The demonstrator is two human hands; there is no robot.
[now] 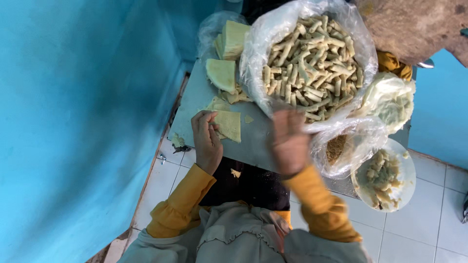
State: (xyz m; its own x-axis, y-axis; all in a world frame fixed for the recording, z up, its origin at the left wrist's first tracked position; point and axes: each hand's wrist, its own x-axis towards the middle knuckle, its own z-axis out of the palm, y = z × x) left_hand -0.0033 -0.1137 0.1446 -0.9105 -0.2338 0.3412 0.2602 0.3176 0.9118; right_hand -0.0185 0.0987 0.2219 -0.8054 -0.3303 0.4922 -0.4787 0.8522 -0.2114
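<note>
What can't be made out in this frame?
- Right hand, head view: motion-blurred, so its grip cannot be read.
- Small bag: crinkled plastic veils the brown contents.
- Wrapper stack: cut off behind the bag of rolls.
- Left hand fingertips hide the wrapper edge.

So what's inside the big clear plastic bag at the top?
The plastic bag is heaped with small pale rolled pastry sticks. Only the top layer shows; whatever lies beneath them is covered.
</note>
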